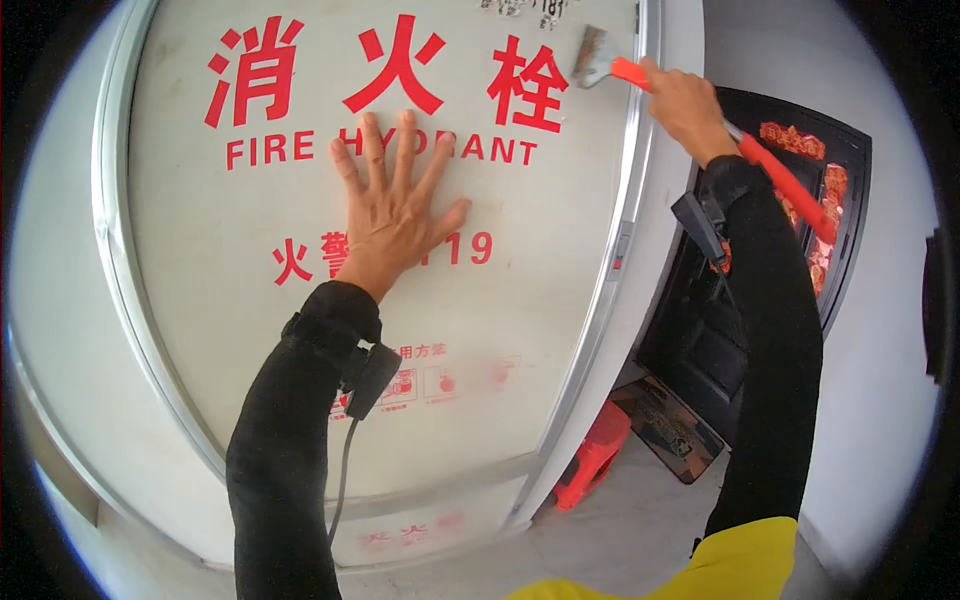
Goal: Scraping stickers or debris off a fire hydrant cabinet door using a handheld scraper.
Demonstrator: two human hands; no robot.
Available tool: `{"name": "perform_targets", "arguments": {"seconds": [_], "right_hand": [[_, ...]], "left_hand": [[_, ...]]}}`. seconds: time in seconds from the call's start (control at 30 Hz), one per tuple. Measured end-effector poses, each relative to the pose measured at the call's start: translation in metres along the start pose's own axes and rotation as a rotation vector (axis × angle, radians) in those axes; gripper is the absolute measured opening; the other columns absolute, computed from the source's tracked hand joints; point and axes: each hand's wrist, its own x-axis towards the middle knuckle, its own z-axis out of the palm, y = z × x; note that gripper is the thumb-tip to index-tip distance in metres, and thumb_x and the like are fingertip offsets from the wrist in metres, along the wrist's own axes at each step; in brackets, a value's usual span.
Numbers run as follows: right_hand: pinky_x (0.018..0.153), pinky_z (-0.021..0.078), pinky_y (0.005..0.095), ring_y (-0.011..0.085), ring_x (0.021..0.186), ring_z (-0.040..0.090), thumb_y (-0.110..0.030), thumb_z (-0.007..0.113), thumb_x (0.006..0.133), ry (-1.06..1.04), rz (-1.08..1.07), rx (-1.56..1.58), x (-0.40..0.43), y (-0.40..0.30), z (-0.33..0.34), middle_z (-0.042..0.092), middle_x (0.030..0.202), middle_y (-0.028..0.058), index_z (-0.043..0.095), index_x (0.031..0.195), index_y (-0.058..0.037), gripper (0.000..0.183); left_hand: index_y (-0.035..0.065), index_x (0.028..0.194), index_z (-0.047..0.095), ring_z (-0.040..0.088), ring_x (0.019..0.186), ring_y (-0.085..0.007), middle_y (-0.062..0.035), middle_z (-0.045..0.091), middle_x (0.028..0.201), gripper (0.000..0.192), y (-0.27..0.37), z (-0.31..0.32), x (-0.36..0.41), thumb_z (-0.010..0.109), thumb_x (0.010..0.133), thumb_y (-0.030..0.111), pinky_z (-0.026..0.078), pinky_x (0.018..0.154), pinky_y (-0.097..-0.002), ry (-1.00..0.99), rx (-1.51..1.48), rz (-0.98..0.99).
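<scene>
My left hand (394,199) lies flat with its fingers spread on the pale panel of a fire hydrant cabinet (225,315), over the red lettering. At the upper right, my right hand (686,109) grips a long-handled scraper (630,73) with a red and silver handle. Its wide, stained metal blade is beside the last large red character, near the panel's right edge; whether it touches the surface I cannot tell. Above and left of the blade, remnants of dark printed marks (525,9) show at the panel's top. The handle's red rear end sticks out past my right wrist.
A metal frame (600,300) with a small latch (621,251) edges the panel. To the right are a dark door (694,322) with red decorations, a doormat (679,435) and a red plastic stool (600,450). Cabled black devices are strapped at both wrists.
</scene>
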Motion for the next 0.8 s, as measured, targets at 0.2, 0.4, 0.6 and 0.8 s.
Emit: {"name": "perform_targets", "arguments": {"seconds": [0.2,0.4,0.6,0.8], "right_hand": [[0.06,0.0486,0.0463,0.0353,0.069,0.062,-0.009,0.044,0.08,-0.038,0.018,-0.036,0.012,-0.023,-0.005,0.062,0.072,0.0174,0.049,0.099,-0.0063,0.02],[0.063,0.049,0.0458,0.0352,0.069,0.062,-0.01,0.045,0.081,0.011,-0.014,0.011,0.018,-0.041,0.0,0.062,0.072,0.0177,0.049,0.099,-0.0083,0.019],[0.06,0.0492,0.0448,0.0351,0.069,0.062,-0.012,0.045,0.082,0.03,-0.016,-0.026,0.008,-0.011,-0.007,0.063,0.074,0.0162,0.05,0.095,-0.0086,0.015],[0.061,0.0473,0.0469,0.037,0.069,0.061,-0.009,0.046,0.078,-0.035,-0.011,-0.035,0.015,-0.036,-0.003,0.061,0.071,0.0176,0.046,0.098,-0.0075,0.02]], "left_hand": [[0.0231,0.135,0.034,0.003,0.132,-0.0443,-0.0152,0.015,0.145,0.073,-0.003,0.0,-0.003,0.054,0.074,0.057,-0.002,0.099,-0.0653,-0.053,0.013,-0.008],[0.023,0.135,0.033,0.002,0.132,-0.0442,-0.0153,0.014,0.145,0.074,-0.003,-0.005,-0.001,0.056,0.073,0.056,-0.002,0.099,-0.0655,-0.082,0.035,-0.019],[0.0229,0.136,0.033,0.002,0.132,-0.044,-0.0155,0.015,0.145,0.074,0.001,-0.006,-0.001,0.055,0.074,0.056,-0.002,0.099,-0.0655,-0.088,0.009,-0.014],[0.0224,0.136,0.032,0.004,0.132,-0.0437,-0.0151,0.015,0.145,0.074,-0.006,-0.001,-0.003,0.052,0.075,0.057,-0.002,0.099,-0.0655,-0.062,0.039,-0.01]]}}
